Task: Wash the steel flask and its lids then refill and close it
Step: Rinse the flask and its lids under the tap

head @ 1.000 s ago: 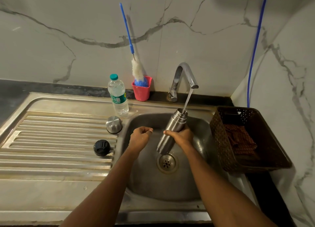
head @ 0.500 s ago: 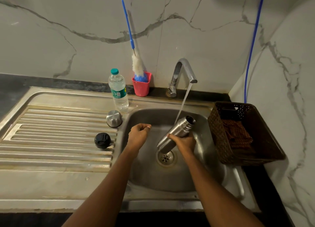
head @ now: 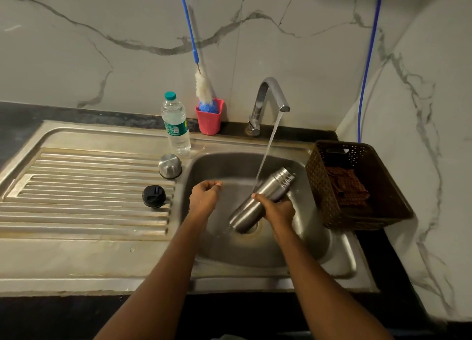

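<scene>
I'm in the rinse step: my right hand grips the flask over the sink, mouth tilted toward 1 o'clock, tap water hitting its side. My left hand, loosely curled and empty, waits at 9 o'clock; next I judge the lids need washing.

The steel flask in my right hand is brushed metal with a dull sheen, wet under the tap, which is polished chrome. My sink is matt stainless steel, its ribbed drainboard scuffed and stained. The steel cap is shiny; the inner lid is black matt plastic. The bottle is clear plastic, the cup pink plastic, the basket brown perforated plastic holding checked cloth. The wall is glossy veined marble.
</scene>
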